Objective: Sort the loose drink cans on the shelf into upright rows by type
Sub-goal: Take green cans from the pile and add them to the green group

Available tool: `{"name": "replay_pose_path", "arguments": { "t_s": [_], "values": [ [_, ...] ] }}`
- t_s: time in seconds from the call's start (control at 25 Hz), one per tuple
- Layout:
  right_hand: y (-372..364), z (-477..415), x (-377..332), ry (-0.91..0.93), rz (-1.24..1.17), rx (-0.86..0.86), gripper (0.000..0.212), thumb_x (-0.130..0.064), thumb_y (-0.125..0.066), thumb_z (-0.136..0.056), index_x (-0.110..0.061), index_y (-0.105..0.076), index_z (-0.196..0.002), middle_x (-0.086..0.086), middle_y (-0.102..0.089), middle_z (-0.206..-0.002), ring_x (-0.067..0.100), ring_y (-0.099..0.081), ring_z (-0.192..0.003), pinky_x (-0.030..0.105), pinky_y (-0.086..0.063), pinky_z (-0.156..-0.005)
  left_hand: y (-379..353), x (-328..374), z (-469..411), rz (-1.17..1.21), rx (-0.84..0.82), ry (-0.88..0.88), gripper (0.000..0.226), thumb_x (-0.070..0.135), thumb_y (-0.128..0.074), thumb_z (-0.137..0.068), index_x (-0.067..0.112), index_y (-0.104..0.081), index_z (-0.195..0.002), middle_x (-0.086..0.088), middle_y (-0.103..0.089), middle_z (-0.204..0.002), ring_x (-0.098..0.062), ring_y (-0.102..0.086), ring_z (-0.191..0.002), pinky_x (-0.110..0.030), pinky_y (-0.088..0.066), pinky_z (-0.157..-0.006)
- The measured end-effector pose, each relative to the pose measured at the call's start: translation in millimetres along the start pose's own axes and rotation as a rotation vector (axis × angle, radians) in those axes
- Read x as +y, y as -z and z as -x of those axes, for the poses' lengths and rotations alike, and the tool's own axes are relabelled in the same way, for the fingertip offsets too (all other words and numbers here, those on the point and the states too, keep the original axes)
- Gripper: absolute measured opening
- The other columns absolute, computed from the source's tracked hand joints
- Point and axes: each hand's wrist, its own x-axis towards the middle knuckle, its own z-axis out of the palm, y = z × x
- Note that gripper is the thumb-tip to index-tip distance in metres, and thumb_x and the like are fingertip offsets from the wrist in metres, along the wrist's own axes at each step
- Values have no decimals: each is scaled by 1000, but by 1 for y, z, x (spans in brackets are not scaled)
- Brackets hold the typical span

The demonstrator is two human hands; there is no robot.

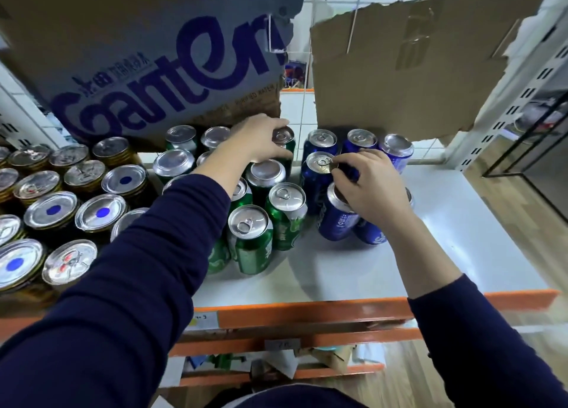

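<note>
Shelf (445, 223): about ten green cans (252, 248), some hidden under the sleeve (172, 229); right of them, seven or eight blue cans (319, 143). Left hand (258, 137) fingers clamp a rear green can (284, 135); right hand (372, 189) fingers curl round a blue can (351, 174), mostly covered.

Both arms in dark sleeves (138, 269) reach forward. Left hand (261, 138) palm down, fingers clamped over top of green can (284, 137). Right hand (368, 189) knuckles up, fingers curled round blue can (352, 174).
</note>
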Motion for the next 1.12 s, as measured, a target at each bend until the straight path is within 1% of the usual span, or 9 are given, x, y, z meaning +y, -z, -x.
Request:
{"name": "replay_pose_path", "arguments": {
  "t_s": [0.16,0.36,0.44,0.52,0.6,0.68,0.92,1.04,1.12],
  "values": [
    [0,1,-1,13,14,10,25,-28,-57,-91,-17,-70,-108,1,-69,-105,26,-53,-109,34,-42,-93,2,-5,1,-19,-10,-15,75,63,-56,-84,35,-30,-148,-8,-45,-129,-31,-47,-118,-43,-43,-97],
    [4,0,-6,52,2,6,23,-21,-58,-91,-12,-70,-108,6,-67,-104,31,-56,-103,36,-44,-89,12,-3,24,-83,121,-11,54,50,-49,-94,24,-46,-141,-10,-41,-134,-32,-45,-121,-42,-41,-96],
    [8,1,-13,102,-31,34,21,-14,-59,-88,-9,-71,-105,8,-67,-101,32,-57,-99,37,-45,-86,22,-6,42,-72,141,-20,53,47,-50,-94,22,-46,-141,-10,-44,-136,-30,-46,-124,-43,-42,-96],
    [11,3,-25,163,-83,62,21,-12,-61,-87,-8,-71,-104,10,-68,-102,31,-59,-99,34,-44,-88,29,-8,68,-65,258,-11,51,45,-50,-94,21,-48,-139,-9,-50,-131,-29,-48,-122,-44,-43,-94],
    [7,7,-44,230,-140,41,22,-14,-61,-87,-8,-71,-106,9,-68,-104,29,-60,-101,31,-42,-88,28,-13,106,-52,394,44,46,44,-49,-94,21,-52,-134,-7,-55,-125,-27,-52,-116,-42,-45,-87],
    [2,12,-66,302,-196,11,23,-15,-61,-88,-8,-71,-107,8,-68,-106,27,-60,-102,31,-44,-89,25,-19,148,-47,472,107,44,44,-49,-94,21,-54,-132,-7,-57,-122,-27,-54,-113,-41,-44,-85],
    [-33,42,-162,543,-350,-92,21,-15,-62,-90,-5,-70,-106,9,-67,-108,28,-61,-104,34,-46,-90,12,-64,292,-78,589,321,40,39,-49,-96,17,-56,-130,-6,-58,-124,-26,-52,-117,-40,-41,-95],
    [-58,66,-226,654,-405,-172,19,-15,-61,-90,-7,-70,-105,9,-68,-106,28,-61,-103,31,-44,-87,6,-97,375,-78,657,482,39,36,-51,-96,14,-58,-127,-7,-59,-123,-27,-55,-115,-43,-44,-95],
    [-78,89,-269,697,-466,-227,19,-15,-61,-89,-8,-70,-105,7,-68,-105,25,-61,-102,32,-46,-88,-1,-120,433,-46,675,593,38,34,-53,-96,13,-59,-127,-9,-60,-120,-28,-58,-110,-46,-46,-93]
  ]
}}
